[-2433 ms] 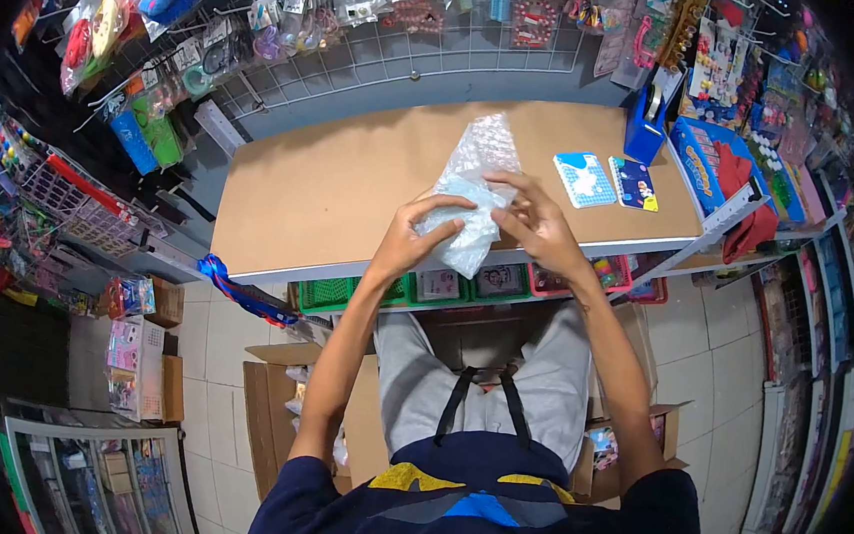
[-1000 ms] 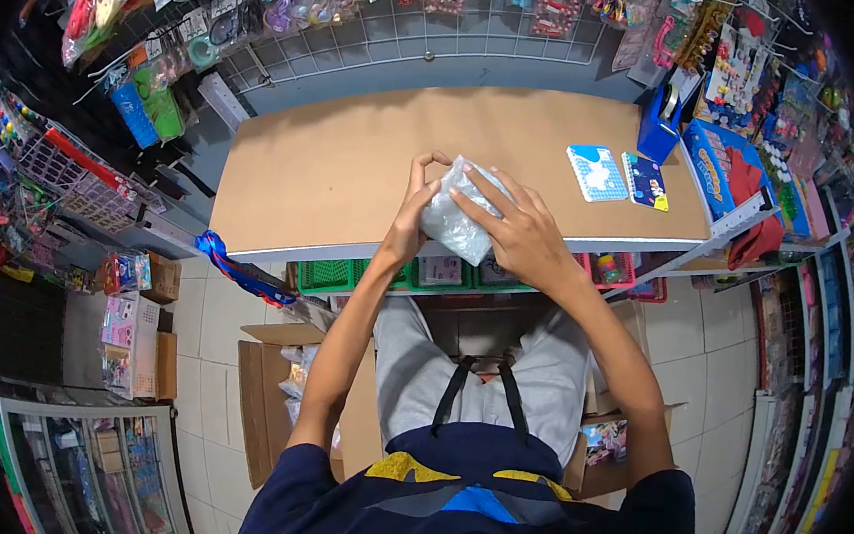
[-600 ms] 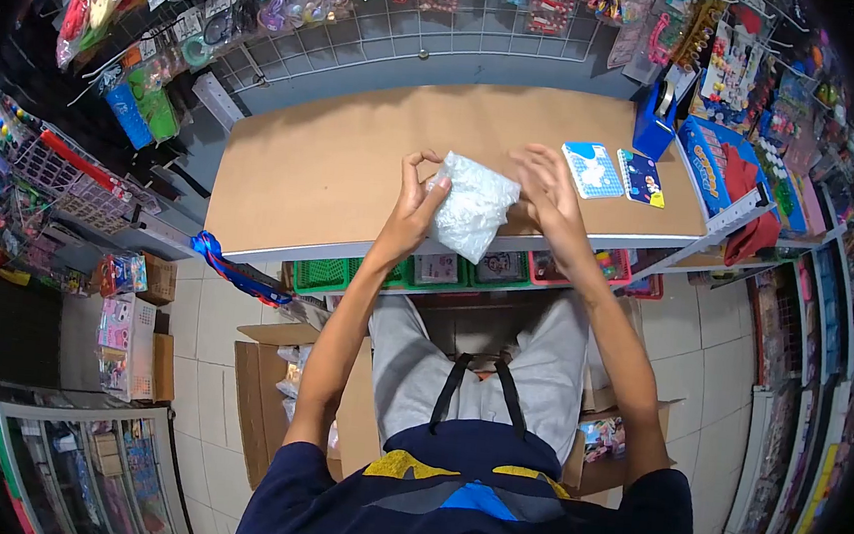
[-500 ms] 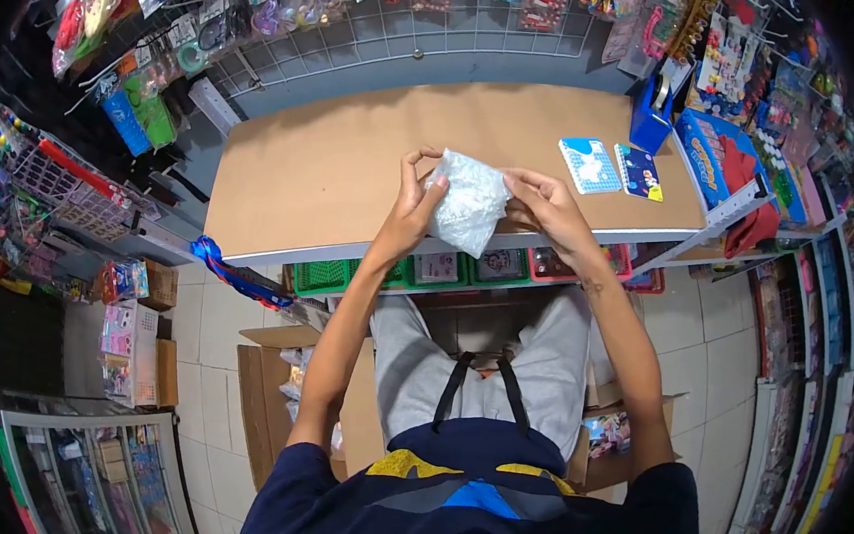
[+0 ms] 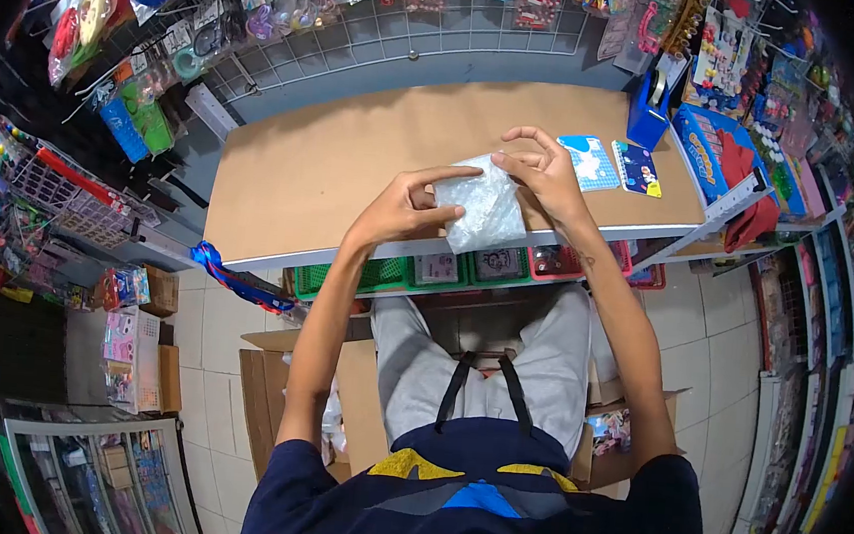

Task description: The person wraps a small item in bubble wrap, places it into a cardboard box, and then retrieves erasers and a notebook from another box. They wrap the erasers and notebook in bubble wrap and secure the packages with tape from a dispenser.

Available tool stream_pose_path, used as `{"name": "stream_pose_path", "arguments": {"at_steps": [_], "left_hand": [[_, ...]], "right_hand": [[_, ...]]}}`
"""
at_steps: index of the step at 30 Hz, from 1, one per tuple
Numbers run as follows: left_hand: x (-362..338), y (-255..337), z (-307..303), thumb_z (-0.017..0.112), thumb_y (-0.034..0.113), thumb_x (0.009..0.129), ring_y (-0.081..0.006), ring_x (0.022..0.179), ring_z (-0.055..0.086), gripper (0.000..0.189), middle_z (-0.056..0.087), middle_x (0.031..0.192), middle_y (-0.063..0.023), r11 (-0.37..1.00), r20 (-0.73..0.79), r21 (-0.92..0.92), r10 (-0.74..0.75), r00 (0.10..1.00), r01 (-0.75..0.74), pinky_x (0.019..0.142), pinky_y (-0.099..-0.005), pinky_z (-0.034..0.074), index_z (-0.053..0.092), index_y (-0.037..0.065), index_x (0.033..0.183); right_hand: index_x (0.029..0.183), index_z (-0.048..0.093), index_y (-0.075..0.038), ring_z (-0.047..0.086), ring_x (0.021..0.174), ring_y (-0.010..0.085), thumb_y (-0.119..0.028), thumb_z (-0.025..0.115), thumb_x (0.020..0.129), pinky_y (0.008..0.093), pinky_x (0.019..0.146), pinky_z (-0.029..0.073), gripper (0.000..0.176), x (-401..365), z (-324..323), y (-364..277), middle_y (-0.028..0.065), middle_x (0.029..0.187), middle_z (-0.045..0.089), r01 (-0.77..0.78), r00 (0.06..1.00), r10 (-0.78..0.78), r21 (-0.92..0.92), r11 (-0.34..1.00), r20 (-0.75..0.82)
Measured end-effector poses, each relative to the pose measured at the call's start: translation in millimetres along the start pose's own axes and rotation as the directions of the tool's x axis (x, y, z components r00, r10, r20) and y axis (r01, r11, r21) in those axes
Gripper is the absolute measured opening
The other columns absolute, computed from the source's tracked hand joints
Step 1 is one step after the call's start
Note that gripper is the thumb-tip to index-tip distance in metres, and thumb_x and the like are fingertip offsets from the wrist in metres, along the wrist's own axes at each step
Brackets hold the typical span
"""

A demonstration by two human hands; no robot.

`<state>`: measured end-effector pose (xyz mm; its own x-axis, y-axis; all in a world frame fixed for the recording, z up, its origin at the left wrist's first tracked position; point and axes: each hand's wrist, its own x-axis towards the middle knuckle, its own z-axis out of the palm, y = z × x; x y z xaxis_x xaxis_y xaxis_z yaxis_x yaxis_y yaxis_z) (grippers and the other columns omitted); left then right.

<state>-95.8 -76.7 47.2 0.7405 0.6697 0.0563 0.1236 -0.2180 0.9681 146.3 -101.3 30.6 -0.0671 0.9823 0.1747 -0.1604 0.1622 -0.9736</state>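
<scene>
A whitish, see-through bubble-wrap packet is held up over the front edge of the brown-topped table. My left hand grips its left side, the fingers across the top and the thumb on the near face. At the upper right corner my right hand pinches it between thumb and index finger, with the other fingers curled up and away. What lies inside the wrap cannot be made out. Beyond my right hand, a light blue notebook and a dark blue spiral notebook lie on the table.
A blue tape dispenser stands at the table's back right, beside a blue box. Green baskets sit on a shelf under the tabletop. An open cardboard box is on the floor at left. Packaged goods hang from the wire grid behind.
My left hand has turned, its fingers now reaching across the packet's top. The packet has shifted slightly right and tilted. My right hand has lifted, its free fingers rising above the corner.
</scene>
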Motion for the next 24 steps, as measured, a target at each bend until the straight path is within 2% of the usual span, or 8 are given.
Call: {"name": "stream_pose_path", "arguments": {"at_steps": [5,8,11,13,15,16,20,24], "left_hand": [[3.8,-8.7,6.9,0.077,0.008,0.085,-0.0013,0.051,0.035,0.058,0.042,0.059,0.0101,0.991,-0.097,-0.106,-0.088,0.991,0.078,0.048,-0.0206,0.033,0.057,0.008,0.139],[10.3,-32.4,12.7,0.077,0.006,0.084,-0.0009,0.053,0.036,0.058,0.042,0.061,0.0101,0.989,-0.2,-0.142,0.021,0.98,-0.051,0.049,-0.0193,0.032,0.057,0.006,0.138],[11.7,-42.9,8.7,0.076,0.004,0.084,-0.0002,0.054,0.037,0.057,0.046,0.065,0.0091,0.995,-0.242,-0.079,0.035,0.97,-0.055,0.049,-0.0185,0.03,0.057,0.005,0.138],[12.9,-38.8,7.7,0.076,0.003,0.084,0.0001,0.057,0.039,0.057,0.052,0.071,0.0069,0.999,-0.239,-0.037,-0.008,0.971,-0.001,0.049,-0.0183,0.031,0.057,0.004,0.137],[13.2,-33.9,7.5,0.077,0.001,0.082,-0.0001,0.061,0.044,0.058,0.06,0.082,0.0033,0.999,-0.221,-0.023,-0.047,0.974,0.043,0.05,-0.0181,0.034,0.058,0.003,0.137],[13.4,-34.1,8.8,0.077,0.001,0.082,0.0003,0.06,0.043,0.058,0.06,0.082,0.0037,0.999,-0.225,-0.04,-0.025,0.974,0.017,0.05,-0.018,0.033,0.058,0.003,0.137],[12.5,-30.8,11.7,0.076,0.003,0.084,0.0013,0.056,0.037,0.057,0.054,0.072,0.0068,0.997,-0.225,-0.078,-0.013,0.974,-0.004,0.048,-0.0185,0.027,0.057,0.004,0.137],[12.6,-33.8,8.7,0.075,0.002,0.085,0.0015,0.057,0.039,0.057,0.056,0.072,0.006,0.999,-0.213,-0.035,-0.016,0.977,0.009,0.048,-0.0184,0.028,0.056,0.004,0.138]], "right_hand": [[0.113,0.061,-0.005,0.064,0.085,0.0081,-0.02,0.072,0.092,0.0234,0.07,0.05,0.028,8.0,-9.5,-9.6,0.0047,0.09,0.071,-0.064,0.998,0.062,-0.155,0.986,-0.019],[0.107,0.067,-0.003,0.065,0.083,0.0097,-0.021,0.07,0.092,0.0274,0.072,0.051,0.023,11.0,-49.0,-33.8,0.0055,0.09,0.072,0.151,0.924,-0.322,-0.576,0.803,-0.207],[0.093,0.072,-0.002,0.068,0.075,0.0153,-0.022,0.069,0.089,0.0305,0.069,0.051,0.021,25.4,-144.7,-55.7,0.0118,0.084,0.072,0.128,0.677,-0.667,-0.842,0.523,-0.312],[0.09,0.072,0.0,0.069,0.072,0.0202,-0.031,0.069,0.088,0.0342,0.066,0.051,0.031,25.8,-214.8,-68.8,0.0147,0.082,0.073,-0.137,0.642,-0.619,-0.863,0.487,-0.452],[0.09,0.073,0.001,0.062,0.066,0.015,-0.038,0.066,0.092,0.0314,0.067,0.05,0.039,19.8,-249.3,-89.9,0.0036,0.072,0.07,-0.464,0.749,-0.323,-0.806,0.367,-0.578],[0.092,0.075,-0.004,0.059,0.071,0.0152,-0.047,0.065,0.09,0.0332,0.066,0.047,0.044,29.1,-293.4,-76.0,0.0015,0.084,0.071,-0.451,0.805,-0.171,-0.772,0.447,-0.569],[0.094,0.076,-0.014,0.052,0.082,0.0122,-0.052,0.07,0.085,0.0351,0.069,0.044,0.04,38.6,-276.1,-79.1,0.0026,0.103,0.067,-0.651,0.676,0.18,-0.464,0.601,-0.715],[0.084,0.072,-0.006,0.057,0.072,0.0188,-0.04,0.08,0.077,0.0362,0.058,0.043,0.036,40.4,-265.7,-74.6,0.0064,0.082,0.065,-0.549,0.666,0.147,-0.347,0.76,-0.732]]}}
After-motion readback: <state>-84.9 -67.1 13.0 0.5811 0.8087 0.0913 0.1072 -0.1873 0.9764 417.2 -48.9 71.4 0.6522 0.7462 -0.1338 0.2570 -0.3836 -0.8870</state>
